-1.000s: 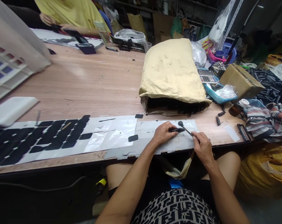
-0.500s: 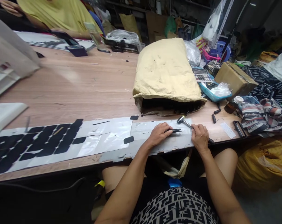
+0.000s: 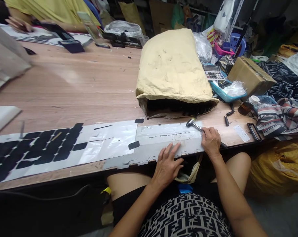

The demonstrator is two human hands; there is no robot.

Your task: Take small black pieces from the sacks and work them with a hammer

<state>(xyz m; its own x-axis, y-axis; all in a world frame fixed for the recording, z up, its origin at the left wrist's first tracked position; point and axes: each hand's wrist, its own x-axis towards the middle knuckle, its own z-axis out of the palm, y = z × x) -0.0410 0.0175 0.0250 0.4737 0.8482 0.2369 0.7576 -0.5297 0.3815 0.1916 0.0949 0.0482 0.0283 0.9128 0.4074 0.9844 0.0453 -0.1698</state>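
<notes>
My right hand [image 3: 211, 142] is wrapped round the handle of a small hammer [image 3: 193, 124]; its metal head rests near the bag's mouth, and the dark end of the handle pokes out past my hand. My left hand [image 3: 165, 164] has its fingers spread at the table's front edge, with nothing in it. Its fingertips are over a grey-white board [image 3: 154, 149], which carries a row of dark scuff marks. Behind the board lies a large cream paper bag [image 3: 173, 65], its dark mouth facing me, the contents too dark to make out.
To the left, rows of black rounded pieces [image 3: 44, 144] lie on a white sheet [image 3: 109, 131]. Right of the bag are a calculator [image 3: 213, 73], a blue basket [image 3: 225, 93], a cardboard box [image 3: 251, 77] and striped cloth [image 3: 272, 115]. Across the table sits a person in yellow [image 3: 52, 14].
My left hand has let go of the thin black pieces it held on the board and drawn back toward me, opening. They no longer show. My right hand keeps the hammer.
</notes>
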